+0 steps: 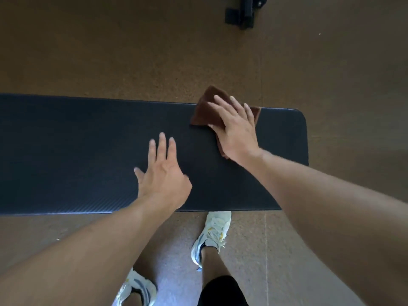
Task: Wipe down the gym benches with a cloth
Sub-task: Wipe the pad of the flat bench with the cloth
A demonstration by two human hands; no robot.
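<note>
Dark navy ribbed padded bench top (88,151), rust-brown square cloth (205,113), speckled tan-brown floor (110,51), white trainers (212,235) with blue-and-yellow accents

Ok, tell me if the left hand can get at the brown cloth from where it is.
Probably yes: the left hand lies flat on the bench with bare pad between it and the cloth, though the right hand covers much of it.

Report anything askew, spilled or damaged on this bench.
Nothing stands out. The bench pad looks intact and dry; the brown cloth overhangs its far edge only slightly, under the right hand.
</note>
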